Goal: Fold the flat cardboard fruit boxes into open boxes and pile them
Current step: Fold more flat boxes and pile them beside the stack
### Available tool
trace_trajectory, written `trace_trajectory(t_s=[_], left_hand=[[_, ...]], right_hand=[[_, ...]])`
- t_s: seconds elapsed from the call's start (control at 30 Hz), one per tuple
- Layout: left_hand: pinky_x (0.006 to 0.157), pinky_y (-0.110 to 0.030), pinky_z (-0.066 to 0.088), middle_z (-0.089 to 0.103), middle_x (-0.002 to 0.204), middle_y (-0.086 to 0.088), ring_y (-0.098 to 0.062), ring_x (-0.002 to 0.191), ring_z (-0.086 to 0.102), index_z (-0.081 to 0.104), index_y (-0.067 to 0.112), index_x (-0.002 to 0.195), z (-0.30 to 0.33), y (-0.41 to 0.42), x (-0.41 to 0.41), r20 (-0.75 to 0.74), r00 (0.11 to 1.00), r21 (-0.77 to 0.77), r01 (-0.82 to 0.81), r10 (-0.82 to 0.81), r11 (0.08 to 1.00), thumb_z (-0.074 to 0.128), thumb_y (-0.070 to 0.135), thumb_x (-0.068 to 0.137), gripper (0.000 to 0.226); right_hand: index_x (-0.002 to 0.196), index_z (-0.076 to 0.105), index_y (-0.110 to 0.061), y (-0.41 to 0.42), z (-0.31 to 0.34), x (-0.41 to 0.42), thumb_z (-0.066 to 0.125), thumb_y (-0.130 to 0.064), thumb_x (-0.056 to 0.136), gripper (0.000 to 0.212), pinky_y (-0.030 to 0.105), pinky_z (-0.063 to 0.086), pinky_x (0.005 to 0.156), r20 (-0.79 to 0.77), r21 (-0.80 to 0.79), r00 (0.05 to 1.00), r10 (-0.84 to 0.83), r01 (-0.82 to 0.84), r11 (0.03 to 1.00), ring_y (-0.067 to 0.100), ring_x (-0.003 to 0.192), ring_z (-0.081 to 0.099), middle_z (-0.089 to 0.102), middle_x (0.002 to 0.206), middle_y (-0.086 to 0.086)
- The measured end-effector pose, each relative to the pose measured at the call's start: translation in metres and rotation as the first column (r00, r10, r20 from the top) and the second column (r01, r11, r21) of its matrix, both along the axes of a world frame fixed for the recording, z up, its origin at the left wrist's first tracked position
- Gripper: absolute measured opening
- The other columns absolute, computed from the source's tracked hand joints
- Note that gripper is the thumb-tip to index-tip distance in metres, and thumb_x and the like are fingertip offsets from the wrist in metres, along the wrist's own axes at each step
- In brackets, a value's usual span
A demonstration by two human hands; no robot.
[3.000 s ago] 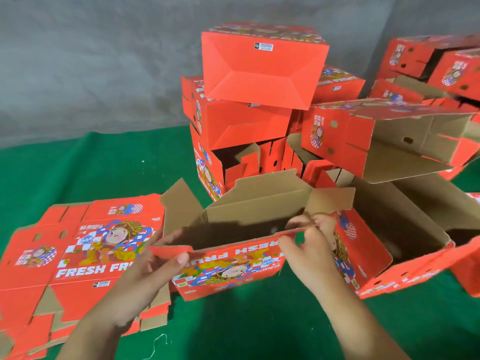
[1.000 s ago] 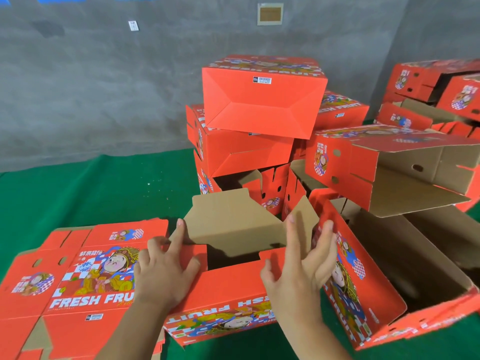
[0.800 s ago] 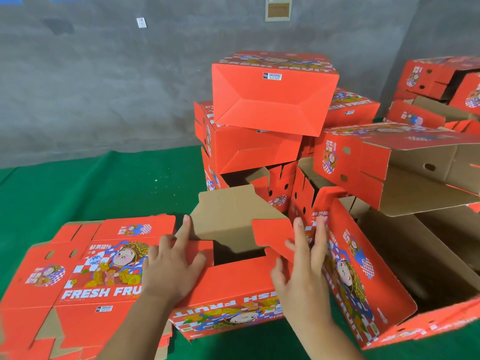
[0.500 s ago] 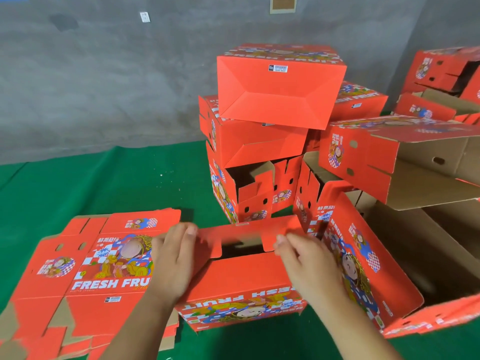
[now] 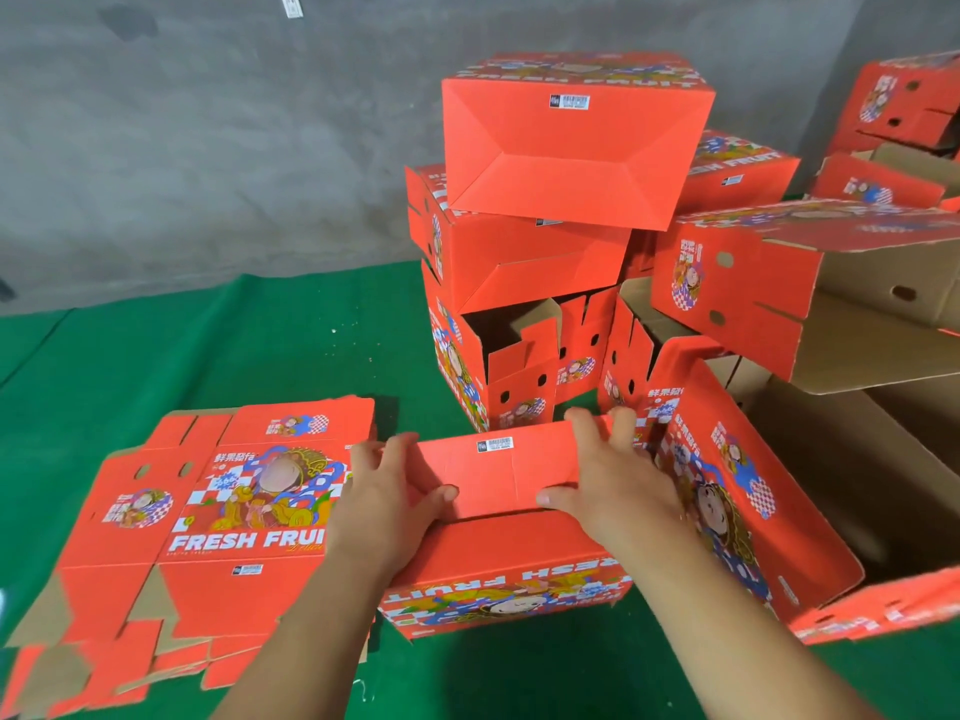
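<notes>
The biggest hazard, to my eye, is the pile of folded boxes (image 5: pixel 530 241) straight ahead; its top box (image 5: pixel 574 142) sits skewed on the one beneath and overhangs toward the viewer, so a careless placement of one more, or a knock from the box in hand, could tip the stack forward; the open boxes (image 5: pixel 810 324) to the right lean on one another at odd angles and look no steadier. Next, the box being folded (image 5: pixel 498 537) itself, which lies on the green floor covering (image 5: pixel 218 345) just in front of the pile, between the stack of flat blanks (image 5: pixel 208 511) on the left and a tilted open box (image 5: pixel 727 501) on the right, printed side toward the viewer and upside down; its bottom faces up, and if pressure comes off before the panels interlock, I would expect them to spring open. Smallest, the flaps (image 5: pixel 496 472): red, with a small barcode label near the far edge and a seam down the middle; uneven pushing could crease them or leave a corner untucked. The left hand (image 5: pixel 387 498) lies spread over the left end with its thumb on the flap; the right hand (image 5: pixel 613 475) wraps the right end, fingers curled over the far edge; both press down, grasping the box between them.
</notes>
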State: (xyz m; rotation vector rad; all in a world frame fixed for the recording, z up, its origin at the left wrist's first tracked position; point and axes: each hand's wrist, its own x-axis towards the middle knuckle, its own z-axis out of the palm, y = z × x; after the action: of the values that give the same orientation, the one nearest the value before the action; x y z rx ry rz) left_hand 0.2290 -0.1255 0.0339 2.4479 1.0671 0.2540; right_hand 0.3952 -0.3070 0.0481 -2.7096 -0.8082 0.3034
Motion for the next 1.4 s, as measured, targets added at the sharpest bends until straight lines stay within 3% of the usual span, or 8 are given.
trace_trajectory(t_s=[0.17, 0.33, 0.47, 0.53, 0.7, 0.8, 0.9, 1.4], left_hand=[[0.106, -0.043, 0.049, 0.064, 0.128, -0.001, -0.019, 0.113, 0.064, 0.055, 0.044, 0.132, -0.005, 0.005, -0.009, 0.335, 0.919, -0.419, -0.049, 0.205, 0.907, 0.067, 0.074, 0.076, 0.064], [0.113, -0.042, 0.044, 0.061, 0.143, -0.009, -0.026, 0.131, 0.06, 0.059, 0.029, 0.143, -0.001, -0.002, -0.017, 0.22, 0.778, -0.939, 0.005, 0.588, 0.345, 0.048, 0.067, 0.098, 0.061], [0.057, -0.017, 0.054, 0.067, 0.118, -0.012, -0.012, 0.065, 0.071, 0.075, 0.02, 0.109, 0.016, -0.021, -0.028, 0.353, 0.748, -0.911, 0.139, 0.562, 0.388, 0.049, 0.043, 0.103, 0.035], [0.063, -0.027, 0.056, 0.073, 0.093, -0.006, -0.019, 0.065, 0.069, 0.078, 0.023, 0.09, 0.026, -0.032, -0.029, 0.283, 0.776, -0.938, 0.102, 0.564, 0.33, 0.064, 0.05, 0.084, 0.031], [0.057, -0.014, 0.052, 0.072, 0.088, 0.001, -0.004, 0.063, 0.067, 0.065, 0.016, 0.079, 0.05, -0.033, -0.021, 0.573, 0.663, -0.817, 0.417, 0.482, 0.398, 0.035, -0.007, 0.099, 0.043], [0.076, -0.02, 0.056, 0.078, 0.101, 0.01, 0.0, 0.087, 0.074, 0.064, 0.011, 0.11, 0.04, -0.035, -0.015, 0.621, 0.562, -0.779, 0.371, 0.547, 0.505, 0.054, -0.014, 0.056, 0.06], [0.085, -0.042, 0.056, 0.074, 0.124, 0.002, -0.019, 0.101, 0.076, 0.054, 0.041, 0.132, 0.017, -0.043, -0.03, 0.492, 0.656, -0.868, 0.32, 0.573, 0.38, 0.073, 0.013, 0.073, 0.068], [0.075, -0.044, 0.064, 0.074, 0.115, -0.023, -0.035, 0.1, 0.075, 0.057, -0.003, 0.12, -0.005, -0.043, -0.004, 0.387, 0.807, -0.89, 0.199, 0.447, 0.41, 0.077, 0.014, 0.085, 0.044]], right_hand=[[0.151, 0.025, -0.043, -0.011, -0.003, 0.006, 0.053, -0.08, 0.084, 0.082, 0.041, 0.043, 0.1, -0.19, 0.268, 0.982, 0.007, 0.045, 0.962, 0.028, 0.135, 0.047, 0.017, 0.149, -0.011], [0.144, 0.052, -0.032, -0.025, 0.013, 0.016, 0.063, -0.053, 0.097, 0.053, 0.033, 0.045, 0.088, -0.827, 0.448, 0.561, 0.045, 0.609, 0.655, 0.018, 0.111, 0.058, 0.058, 0.136, -0.001], [0.126, 0.063, -0.009, -0.042, 0.012, 0.028, 0.048, -0.021, 0.108, 0.026, 0.015, 0.05, 0.073, -0.854, 0.509, 0.489, 0.176, 0.714, 0.482, 0.018, 0.082, 0.06, 0.076, 0.096, 0.006], [0.096, 0.076, -0.015, -0.047, 0.017, 0.031, 0.05, -0.039, 0.105, 0.036, 0.013, 0.053, 0.056, -0.909, 0.416, 0.375, 0.184, 0.775, 0.476, 0.014, 0.08, 0.074, 0.078, 0.075, -0.001], [0.105, 0.083, -0.018, -0.086, -0.006, 0.023, 0.072, -0.061, 0.079, 0.051, 0.047, 0.061, 0.08, -0.952, 0.269, 0.115, 0.283, 0.753, 0.6, 0.035, 0.103, 0.074, 0.074, 0.118, 0.017], [0.135, 0.067, -0.016, -0.1, -0.019, 0.022, 0.07, -0.048, 0.083, 0.061, 0.048, 0.054, 0.098, -0.936, 0.313, 0.133, 0.325, 0.736, 0.601, 0.036, 0.122, 0.066, 0.068, 0.132, 0.018], [0.145, 0.054, -0.015, -0.111, -0.027, 0.018, 0.067, -0.034, 0.086, 0.063, 0.049, 0.054, 0.096, -0.914, 0.386, 0.193, 0.356, 0.685, 0.618, 0.037, 0.124, 0.064, 0.066, 0.134, 0.02], [0.134, 0.028, -0.074, -0.09, -0.041, 0.015, 0.059, -0.005, 0.095, 0.086, 0.035, 0.053, 0.097, -0.318, 0.608, 0.944, -0.087, 0.273, 0.745, 0.016, 0.11, 0.06, 0.054, 0.114, -0.011]])
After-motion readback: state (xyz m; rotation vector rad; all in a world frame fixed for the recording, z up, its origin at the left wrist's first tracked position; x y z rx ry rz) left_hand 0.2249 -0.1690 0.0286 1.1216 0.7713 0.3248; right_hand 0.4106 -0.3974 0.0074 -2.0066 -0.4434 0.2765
